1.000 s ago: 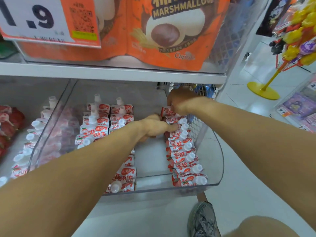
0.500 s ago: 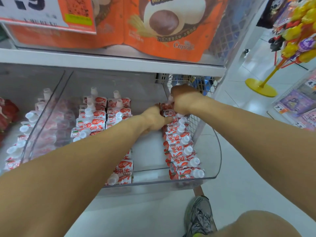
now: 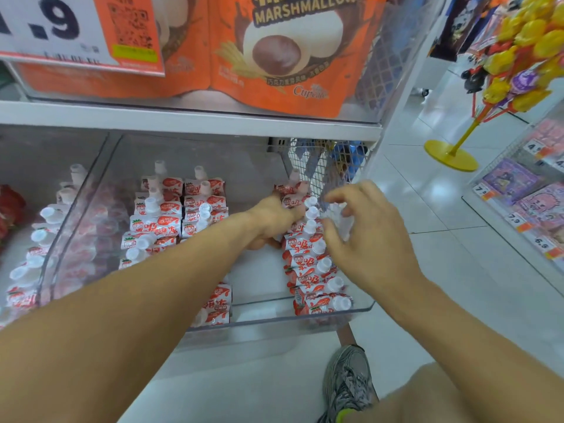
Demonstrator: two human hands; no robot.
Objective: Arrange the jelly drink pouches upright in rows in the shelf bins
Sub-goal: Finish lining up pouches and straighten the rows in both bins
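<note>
Red-and-white jelly pouches with white caps stand in rows inside a clear shelf bin point(image 3: 274, 315). The right row point(image 3: 308, 264) runs front to back along the bin's right wall. My left hand point(image 3: 271, 221) reaches in from the left and grips pouches in the rear part of that row, fingers on top and thumb below. Just right of the row's middle, my right hand point(image 3: 366, 239) hovers with loosely curled fingers and holds nothing. Two more rows point(image 3: 171, 221) stand at the bin's left, partly hidden by my left forearm. The strip of bin floor between the rows is bare.
A neighbouring clear bin point(image 3: 39, 236) on the left holds more pouches. Orange marshmallow bags point(image 3: 274, 56) and a price sign point(image 3: 61, 25) fill the shelf above. Wire mesh point(image 3: 320, 166) closes the shelf's right end. My shoe point(image 3: 348, 383) and the tiled aisle lie below, a yellow display stand point(image 3: 451, 154) to the right.
My right hand has let go of the back of the right row and drawn back toward me, fingers loosened. My left hand stays against the row.
</note>
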